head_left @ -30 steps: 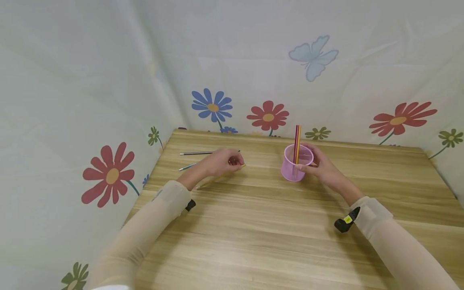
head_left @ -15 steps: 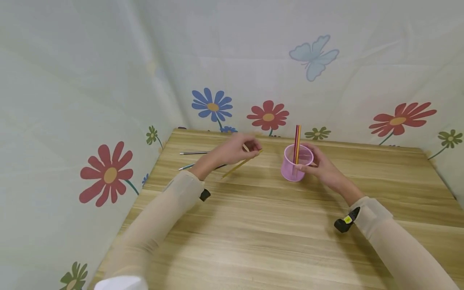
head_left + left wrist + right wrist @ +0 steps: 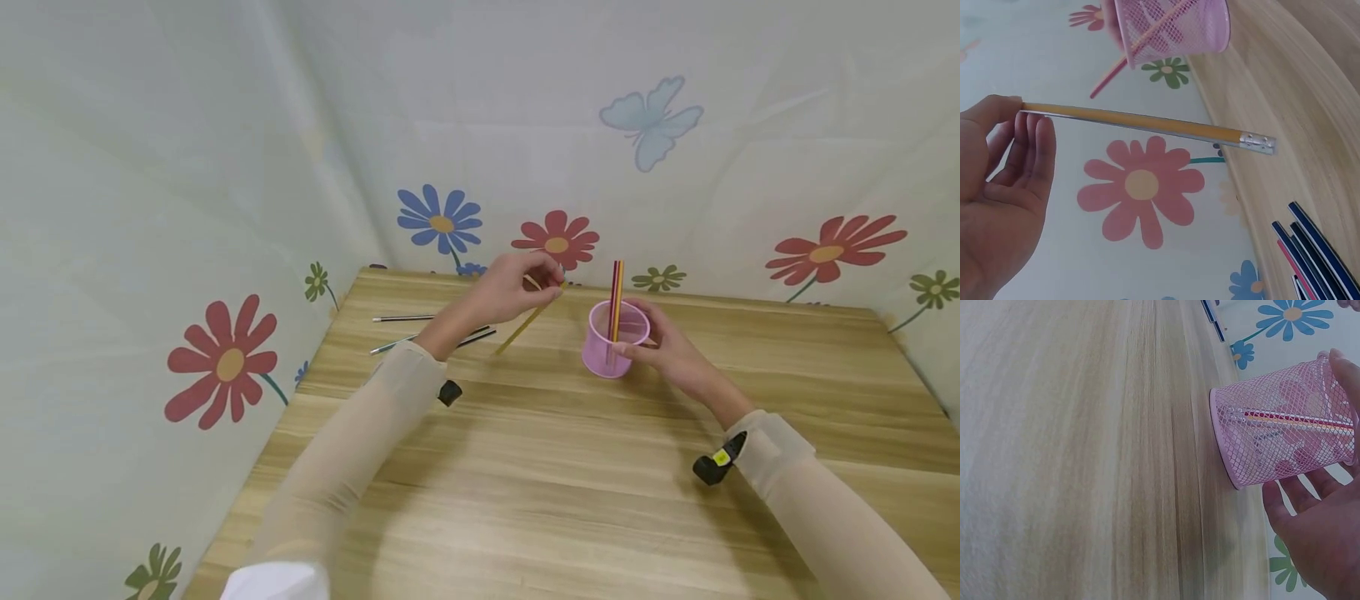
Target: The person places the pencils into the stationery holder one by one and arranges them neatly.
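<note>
My left hand (image 3: 513, 287) pinches a yellow pencil (image 3: 1147, 124) by one end, above the table and left of the pink mesh pencil cup (image 3: 597, 358). The pencil slants, its silver-banded end lowest. With thumb and fingers about its right side, my right hand (image 3: 678, 354) grips the cup, which stands upright on the table. A dark red and a yellow pencil (image 3: 616, 292) stand inside it, their tops well above the rim. Through the mesh in the right wrist view, silver pencil ends show near the cup's bottom.
Several dark pencils (image 3: 1322, 256) lie on the wooden table (image 3: 540, 467) at the back left, partly behind my left wrist in the head view. A white flowered cloth (image 3: 517, 100) hangs along the table's back and left edges.
My left hand has lifted the yellow pencil off the table and carried it right and back, toward the cup. The pencil has tilted steeper. My right hand and the cup have stayed put.
</note>
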Tool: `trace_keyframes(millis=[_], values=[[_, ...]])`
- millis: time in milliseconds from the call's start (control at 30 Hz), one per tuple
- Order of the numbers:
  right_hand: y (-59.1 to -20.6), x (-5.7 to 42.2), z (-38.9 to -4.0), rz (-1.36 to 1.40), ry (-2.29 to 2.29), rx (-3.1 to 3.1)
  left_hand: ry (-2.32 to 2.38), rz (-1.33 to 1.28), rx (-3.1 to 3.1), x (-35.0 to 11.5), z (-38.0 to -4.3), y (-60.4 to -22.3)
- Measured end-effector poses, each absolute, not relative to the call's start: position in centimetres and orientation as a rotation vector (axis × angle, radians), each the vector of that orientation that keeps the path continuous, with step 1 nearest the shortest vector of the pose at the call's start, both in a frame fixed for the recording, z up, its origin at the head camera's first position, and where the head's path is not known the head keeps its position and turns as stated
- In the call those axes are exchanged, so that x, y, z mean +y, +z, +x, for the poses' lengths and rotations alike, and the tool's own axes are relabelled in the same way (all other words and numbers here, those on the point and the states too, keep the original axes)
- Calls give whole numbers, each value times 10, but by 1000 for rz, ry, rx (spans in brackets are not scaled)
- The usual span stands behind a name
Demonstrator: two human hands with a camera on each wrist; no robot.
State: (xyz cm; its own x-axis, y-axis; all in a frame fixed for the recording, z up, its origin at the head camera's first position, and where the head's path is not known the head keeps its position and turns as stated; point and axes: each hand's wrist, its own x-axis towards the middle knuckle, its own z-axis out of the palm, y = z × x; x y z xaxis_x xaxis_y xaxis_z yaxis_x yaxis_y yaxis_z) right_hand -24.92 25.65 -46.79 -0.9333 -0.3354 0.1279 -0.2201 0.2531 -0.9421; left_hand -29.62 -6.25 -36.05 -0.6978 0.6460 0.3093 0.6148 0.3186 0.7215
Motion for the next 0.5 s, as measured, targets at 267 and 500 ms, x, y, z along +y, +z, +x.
trace_keyframes(millis=[267,500], values=[[-469,256,-250,-555,-1819,2372,1528,1182,2494,-48,-300,-352],[-471,256,-251,-566,-1821,2369,1645,1144,2434,-37,-299,-348]])
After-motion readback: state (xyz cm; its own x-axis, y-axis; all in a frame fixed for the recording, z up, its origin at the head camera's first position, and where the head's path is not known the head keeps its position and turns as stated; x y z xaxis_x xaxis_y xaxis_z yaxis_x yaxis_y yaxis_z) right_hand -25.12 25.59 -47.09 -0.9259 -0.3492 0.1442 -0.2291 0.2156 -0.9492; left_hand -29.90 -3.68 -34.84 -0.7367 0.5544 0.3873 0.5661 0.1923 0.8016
